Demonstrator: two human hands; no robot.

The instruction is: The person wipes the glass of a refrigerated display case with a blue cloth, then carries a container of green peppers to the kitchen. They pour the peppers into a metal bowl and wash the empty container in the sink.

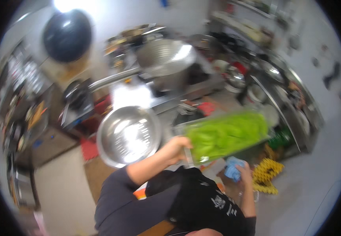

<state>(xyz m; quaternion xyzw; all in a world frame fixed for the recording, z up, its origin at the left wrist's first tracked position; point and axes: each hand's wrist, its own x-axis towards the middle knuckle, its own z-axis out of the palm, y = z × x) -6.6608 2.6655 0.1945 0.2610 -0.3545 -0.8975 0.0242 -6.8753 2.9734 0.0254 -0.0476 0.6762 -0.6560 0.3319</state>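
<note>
My left hand (178,150) grips the near left end of a long clear container (189,160). Bright green vegetable pieces (226,132) fill it; blur hides their exact kind. A crumpled light blue cloth (233,168) is held in my right hand (245,174), below the container's right half. Just left of my left forearm is a wide stainless steel bowl (129,135) with what look like slots or reflections in its bottom.
A large steel pot (166,57) with a long handle (114,78) sits on a stove (200,85). To the right is a steel sink (279,115) with dishes. A yellow textured mat or cloth (266,174) lies near my right hand. A dark wok (67,35) hangs or leans at the back left wall.
</note>
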